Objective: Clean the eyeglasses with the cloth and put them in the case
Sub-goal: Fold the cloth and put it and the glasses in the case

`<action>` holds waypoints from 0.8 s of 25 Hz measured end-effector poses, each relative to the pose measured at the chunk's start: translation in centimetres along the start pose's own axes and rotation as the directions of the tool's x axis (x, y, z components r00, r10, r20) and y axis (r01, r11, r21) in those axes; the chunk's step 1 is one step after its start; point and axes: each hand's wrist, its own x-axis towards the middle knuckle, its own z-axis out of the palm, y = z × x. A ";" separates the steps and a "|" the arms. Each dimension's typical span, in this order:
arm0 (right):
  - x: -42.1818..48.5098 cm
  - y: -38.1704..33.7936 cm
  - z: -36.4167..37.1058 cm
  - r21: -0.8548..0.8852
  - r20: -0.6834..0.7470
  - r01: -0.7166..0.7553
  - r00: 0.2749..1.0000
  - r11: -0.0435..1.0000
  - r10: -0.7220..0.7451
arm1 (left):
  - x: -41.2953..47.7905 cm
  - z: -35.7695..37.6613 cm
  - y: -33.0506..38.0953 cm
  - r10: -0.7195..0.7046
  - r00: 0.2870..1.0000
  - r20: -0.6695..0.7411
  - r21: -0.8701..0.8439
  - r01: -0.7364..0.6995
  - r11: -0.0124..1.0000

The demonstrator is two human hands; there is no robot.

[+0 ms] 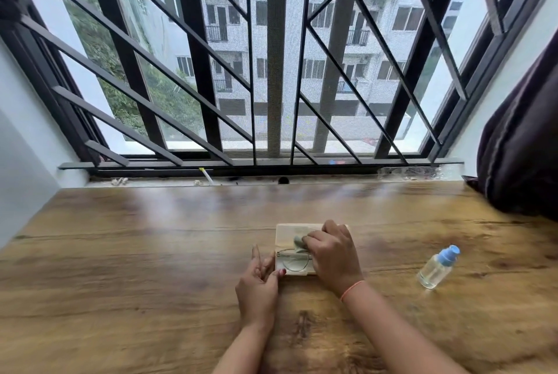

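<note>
Thin wire-rimmed eyeglasses [294, 259] lie in the near half of an open cream case [285, 236], which sits flat on a wooden counter [151, 253] below a barred window [271, 56]. One round lens and the left hinge show; the rest is hidden under the right hand [330, 250]. The frame looks light, springy and easily bent, and the lenses would smudge or scratch, so the safer hold is probably at the bridge or hinges, not the glass.

A small grey cloth [298, 241] is bunched at the right hand's fingers [311, 241], just above the glasses. That hand arches palm down over the right part of the case, fingers curled and closed loosely around the cloth; whether it also grips the frame cannot be told. A thin pink band circles its wrist.

The left hand [258, 283] rests at the case's near left corner, thumb touching the edge as if steadying it, the other fingers spread and holding nothing.

Well to the right, a clear spray bottle [437, 268] with a blue cap lies tilted on the counter. A dark curtain [519, 147] hangs at the far right.
</note>
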 end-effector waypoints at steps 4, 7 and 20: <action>-2.0 -0.5 -0.7 0.076 -0.090 -0.002 0.996 0.997 0.009 | -0.2 0.0 0.3 0.005 1.000 -0.016 -0.013 -0.006 1.000; -3.4 -0.9 -0.5 0.138 -0.012 -0.054 0.998 0.989 0.056 | -0.2 -0.1 0.5 0.012 1.000 -0.028 0.026 -0.011 1.000; -4.1 -1.4 -0.8 0.123 0.043 -0.122 0.992 0.985 0.117 | 0.1 0.1 -0.4 0.011 1.000 -0.003 0.035 -0.011 0.999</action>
